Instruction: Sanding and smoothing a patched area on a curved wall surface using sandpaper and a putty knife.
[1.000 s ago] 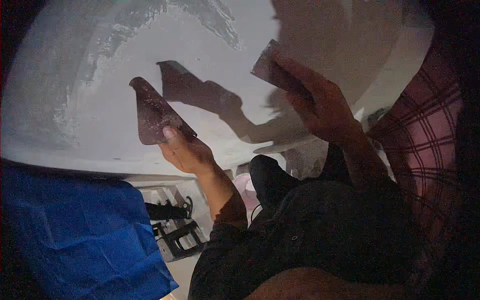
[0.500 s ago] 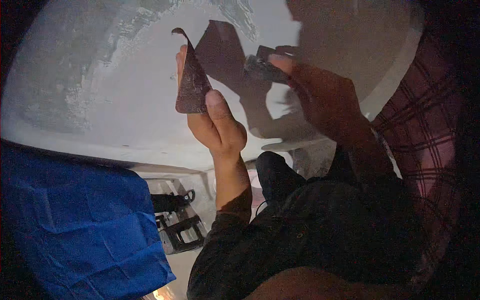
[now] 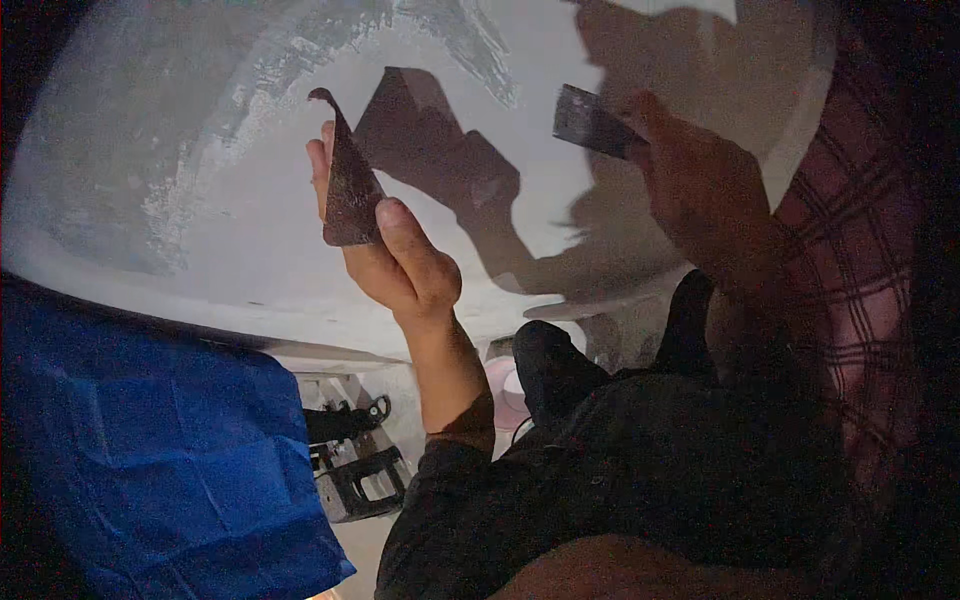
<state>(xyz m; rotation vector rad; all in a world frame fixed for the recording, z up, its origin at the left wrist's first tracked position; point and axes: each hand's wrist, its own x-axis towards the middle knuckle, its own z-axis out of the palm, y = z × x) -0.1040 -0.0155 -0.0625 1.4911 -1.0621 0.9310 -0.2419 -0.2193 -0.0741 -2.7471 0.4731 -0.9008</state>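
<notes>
While a pale curved panel (image 3: 240,230) with rough grey patches spreads above, a person's left hand (image 3: 400,265) pinches a thin, bent, dark brown sheet of rough-looking material (image 3: 352,212), thumb at its lower right edge and fingertips showing behind it. The sheet lies at eleven o'clock from the palm, its long axis running from just short of twelve down to just short of six, the narrow tip curled over at the top. Between two and three o'clock from the sheet, well apart, a flat, rectangular, dark grey piece (image 3: 592,122) points to ten o'clock from the right hand (image 3: 705,190), which clasps its near end; how that thumb sits cannot be told in the shade. The left hand is the nearer to the sheet, and the only one on it. The sheet's dark shadow (image 3: 405,120) falls on the panel at one o'clock, suggesting a gap between the two. A creased blue cloth (image 3: 200,450) sits at seven o'clock.
</notes>
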